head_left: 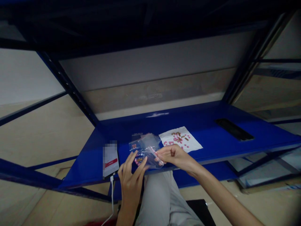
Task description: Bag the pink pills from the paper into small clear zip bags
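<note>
Pinching a clear bag [150, 156], left hand [130, 181] and right hand [174, 156] meet.

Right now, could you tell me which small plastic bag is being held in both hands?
The nearest clear bag, pinched between left hand and right hand; the other bags lie behind it on the shelf.

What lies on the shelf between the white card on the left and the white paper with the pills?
In the head view, a pile of small clear bags lies between card and paper.

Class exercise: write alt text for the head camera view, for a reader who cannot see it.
Two bare hands, left hand and right hand, hold a small clear bag over a blue shelf. Behind lie more clear bags and a white sheet strewn with pink pills.
</note>
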Demonstrator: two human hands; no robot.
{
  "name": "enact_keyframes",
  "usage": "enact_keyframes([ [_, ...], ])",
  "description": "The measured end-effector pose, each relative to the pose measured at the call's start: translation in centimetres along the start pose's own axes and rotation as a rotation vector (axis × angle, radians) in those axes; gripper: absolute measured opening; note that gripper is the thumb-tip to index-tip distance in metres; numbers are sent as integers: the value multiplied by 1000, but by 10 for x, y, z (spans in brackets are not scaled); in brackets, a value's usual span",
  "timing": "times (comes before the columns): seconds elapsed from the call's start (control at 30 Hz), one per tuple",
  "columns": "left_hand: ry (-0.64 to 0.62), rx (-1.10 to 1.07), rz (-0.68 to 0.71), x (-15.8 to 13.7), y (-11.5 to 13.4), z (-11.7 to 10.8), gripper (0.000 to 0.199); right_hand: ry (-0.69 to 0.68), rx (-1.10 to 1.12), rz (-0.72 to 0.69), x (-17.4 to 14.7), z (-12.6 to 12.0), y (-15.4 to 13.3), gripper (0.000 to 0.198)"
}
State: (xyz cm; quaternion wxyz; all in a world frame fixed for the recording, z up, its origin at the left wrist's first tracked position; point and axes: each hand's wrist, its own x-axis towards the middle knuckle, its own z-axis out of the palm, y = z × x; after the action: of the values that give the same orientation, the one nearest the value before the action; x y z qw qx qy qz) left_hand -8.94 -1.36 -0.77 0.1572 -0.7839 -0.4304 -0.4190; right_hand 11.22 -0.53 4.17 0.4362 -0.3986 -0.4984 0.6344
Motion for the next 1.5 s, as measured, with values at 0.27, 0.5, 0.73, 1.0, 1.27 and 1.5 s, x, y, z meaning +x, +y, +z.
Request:
enact_keyframes([
  [0.27,-218,-218,-167,17,26,-37,28,-9,78,98,-16,4,-4,32],
  [0.5,-201,-585,-552,26,57,-35,26,23,59,79,-26,9,-4,42],
  [0.73,-280,-688,-576,35,65,-25,29,12,89,45,-33,8,-4,46],
  [1.0,-316,-742,-521,37,74,-29,27,92,72,58,-37,11,-6,37],
  [1.27,-311,-743,-570,33,77,-21,31,62,-143,-24,-42,5,-10,18],
  [1.5,-301,-596,-525,32,74,-20,30,174,-418,-185,-44,12,-13,15],
])
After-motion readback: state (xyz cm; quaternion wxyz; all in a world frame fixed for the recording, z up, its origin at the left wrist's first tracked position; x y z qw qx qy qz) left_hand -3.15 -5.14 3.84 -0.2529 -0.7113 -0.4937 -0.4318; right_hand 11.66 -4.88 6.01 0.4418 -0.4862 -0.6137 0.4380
